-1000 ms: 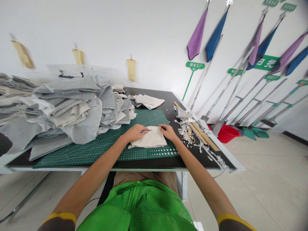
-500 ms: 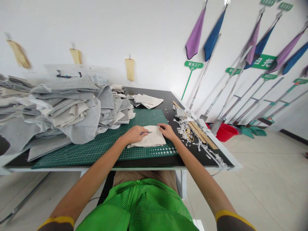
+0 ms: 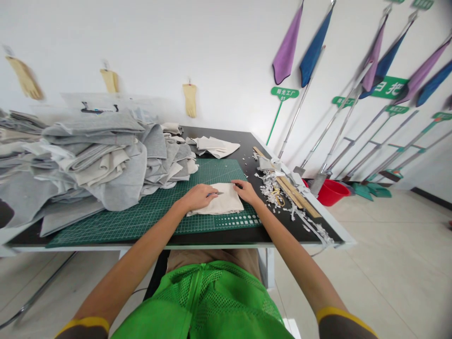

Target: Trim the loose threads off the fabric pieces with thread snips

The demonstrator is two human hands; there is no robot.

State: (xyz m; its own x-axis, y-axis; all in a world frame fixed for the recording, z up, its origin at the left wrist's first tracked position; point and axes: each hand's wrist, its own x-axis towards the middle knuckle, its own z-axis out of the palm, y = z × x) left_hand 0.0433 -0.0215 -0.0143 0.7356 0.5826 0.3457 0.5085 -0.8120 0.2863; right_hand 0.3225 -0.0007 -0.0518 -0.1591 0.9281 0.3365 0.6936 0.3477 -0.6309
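A folded cream cloth piece (image 3: pixel 228 200) lies on the green cutting mat (image 3: pixel 141 219) in front of me. My left hand (image 3: pixel 198 197) rests on the cloth's left side, fingers closed around a slim pointed metal tool (image 3: pixel 215 193); its tip points right, over the cloth. Its exact kind is too small to make out. At the cloth's upper right corner is my right hand (image 3: pixel 246 192), thumb and fingers pinched on a small dark object (image 3: pixel 238 186), mostly hidden by the fingers.
A large heap of grey and cream cloth pieces (image 3: pixel 95 160) covers the left of the table. More cream pieces (image 3: pixel 217 147) lie behind the mat. On the right are white scraps (image 3: pixel 273 190) and wooden strips (image 3: pixel 298 195). A red bucket (image 3: pixel 332 192) stands on the floor.
The view has shifted very slightly. Both hands and the cream cloth stay in nearly the same place.
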